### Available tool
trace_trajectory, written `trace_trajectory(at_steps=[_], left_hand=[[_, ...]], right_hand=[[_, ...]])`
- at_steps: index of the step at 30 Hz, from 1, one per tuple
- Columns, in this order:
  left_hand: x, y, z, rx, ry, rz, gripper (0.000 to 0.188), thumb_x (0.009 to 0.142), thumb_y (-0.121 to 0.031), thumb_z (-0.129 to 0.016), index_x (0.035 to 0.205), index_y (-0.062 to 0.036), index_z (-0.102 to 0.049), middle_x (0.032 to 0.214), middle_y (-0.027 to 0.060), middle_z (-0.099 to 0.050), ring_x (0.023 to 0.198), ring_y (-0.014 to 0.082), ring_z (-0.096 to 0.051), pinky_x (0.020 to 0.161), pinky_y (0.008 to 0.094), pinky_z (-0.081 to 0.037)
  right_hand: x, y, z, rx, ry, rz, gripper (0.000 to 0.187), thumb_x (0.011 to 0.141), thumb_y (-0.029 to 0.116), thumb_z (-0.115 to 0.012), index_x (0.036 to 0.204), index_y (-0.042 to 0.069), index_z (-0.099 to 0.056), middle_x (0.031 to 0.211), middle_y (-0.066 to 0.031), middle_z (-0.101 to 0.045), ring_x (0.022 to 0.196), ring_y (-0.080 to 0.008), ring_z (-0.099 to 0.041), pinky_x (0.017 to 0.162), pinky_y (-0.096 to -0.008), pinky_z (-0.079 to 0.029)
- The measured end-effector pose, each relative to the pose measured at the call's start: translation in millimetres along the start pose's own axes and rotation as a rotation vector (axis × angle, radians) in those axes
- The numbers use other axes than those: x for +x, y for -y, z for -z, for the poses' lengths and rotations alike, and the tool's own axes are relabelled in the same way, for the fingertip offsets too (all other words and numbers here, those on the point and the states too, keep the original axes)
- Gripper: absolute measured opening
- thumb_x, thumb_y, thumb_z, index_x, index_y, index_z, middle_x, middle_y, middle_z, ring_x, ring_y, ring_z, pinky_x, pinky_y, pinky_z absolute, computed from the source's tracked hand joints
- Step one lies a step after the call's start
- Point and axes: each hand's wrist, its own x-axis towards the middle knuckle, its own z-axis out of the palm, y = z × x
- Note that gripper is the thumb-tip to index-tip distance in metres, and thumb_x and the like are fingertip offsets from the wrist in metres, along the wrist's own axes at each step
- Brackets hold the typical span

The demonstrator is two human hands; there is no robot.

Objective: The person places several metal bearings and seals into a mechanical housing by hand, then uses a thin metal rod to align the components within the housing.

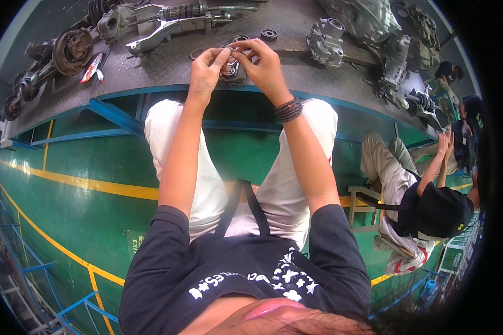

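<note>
My left hand (208, 70) and my right hand (264, 66) meet over the near edge of the metal workbench (151, 72). Fingertips of both are pinched together on something small, too hidden to name. Beneath them sits a small shiny metal part (232, 69), partly covered by the fingers. Beside my left fingers lies a thin metal ring (197, 53). Just beyond the hands is a dark ring-shaped part (241, 38), with a dark toothed ring (269, 34) farther right.
Cast metal housings (326, 43) crowd the bench's right side. A long open casing (167, 33) and a rusty drum (72, 51) on an axle stand left, near a red-and-white packet (92, 68). Another person (430, 209) sits at my right. Blue frame bars (114, 116) run under the bench.
</note>
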Motion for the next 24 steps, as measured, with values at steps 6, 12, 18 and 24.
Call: trace_trajectory(at_steps=[6, 12, 18, 24], left_hand=[[-0.3, -6.3, 0.9, -0.084, 0.029, 0.074, 0.02, 0.097, -0.023, -0.066, 0.099, -0.0032, -0.069, 0.084, 0.0019, -0.067, 0.07, 0.0078, -0.059, 0.068, 0.022, -0.047], [-1.4, -4.5, 0.4, -0.05, 0.006, 0.106, 0.018, 0.095, -0.024, -0.068, 0.098, -0.0057, -0.069, 0.083, 0.0002, -0.066, 0.073, 0.0083, -0.059, 0.069, 0.0224, -0.045], [3.2, -2.5, 5.0, -0.071, -0.069, 0.172, 0.017, 0.095, -0.019, -0.067, 0.101, -0.0029, -0.068, 0.091, 0.0067, -0.069, 0.084, 0.0144, -0.066, 0.072, 0.0261, -0.052], [1.9, -5.7, -2.6, -0.228, -0.041, 0.118, 0.016, 0.094, -0.014, -0.067, 0.104, -0.0018, -0.063, 0.112, 0.0164, -0.07, 0.095, 0.0215, -0.07, 0.086, 0.0307, -0.058]], right_hand=[[0.9, -0.4, 0.9, -0.025, -0.014, 0.039, 0.016, 0.084, 0.007, -0.074, 0.099, 0.006, -0.077, 0.091, -0.0072, -0.07, 0.07, -0.0148, -0.063, 0.066, -0.0254, -0.051], [-4.5, -7.3, -7.5, 0.171, -0.07, -0.127, 0.014, 0.089, 0.008, -0.071, 0.101, 0.004, -0.077, 0.098, -0.0073, -0.074, 0.073, -0.0124, -0.065, 0.064, -0.024, -0.052], [0.4, -8.1, 7.3, 0.628, -0.149, -0.434, 0.021, 0.098, 0.014, -0.061, 0.112, -0.001, -0.065, 0.113, -0.0146, -0.072, 0.091, -0.0168, -0.071, 0.069, -0.0259, -0.055], [-0.9, -16.2, 16.6, 0.883, -0.12, -0.622, 0.024, 0.099, 0.015, -0.059, 0.119, 0.002, -0.062, 0.116, -0.0116, -0.071, 0.096, -0.0182, -0.072, 0.076, -0.0257, -0.055]])
